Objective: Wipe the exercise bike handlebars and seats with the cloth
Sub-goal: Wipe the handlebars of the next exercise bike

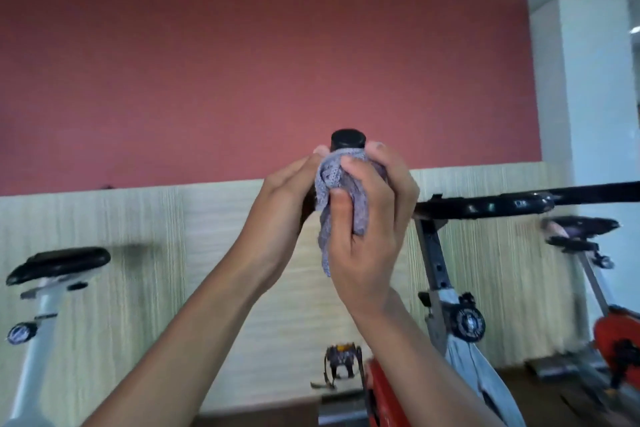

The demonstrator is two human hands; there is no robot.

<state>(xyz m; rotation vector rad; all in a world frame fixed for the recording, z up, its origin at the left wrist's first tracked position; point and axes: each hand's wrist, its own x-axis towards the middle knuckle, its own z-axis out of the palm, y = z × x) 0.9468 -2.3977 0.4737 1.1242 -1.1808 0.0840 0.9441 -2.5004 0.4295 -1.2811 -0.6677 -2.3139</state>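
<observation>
Hands [287, 191] [367, 218] round cloth [332, 180] on handlebar [347, 140]

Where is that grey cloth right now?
In the head view the cloth sits mid-frame, wrapped round the upright handlebar end just under its black cap, gripped between the left hand and the right hand.

It was a gym's cycling room: a white exercise bike [36, 329] with a black saddle [59, 263] stood at 8 o'clock, a red-framed bike [618, 336] at 4 o'clock, against a red wall [242, 62] with pale panelling [138, 288].
</observation>
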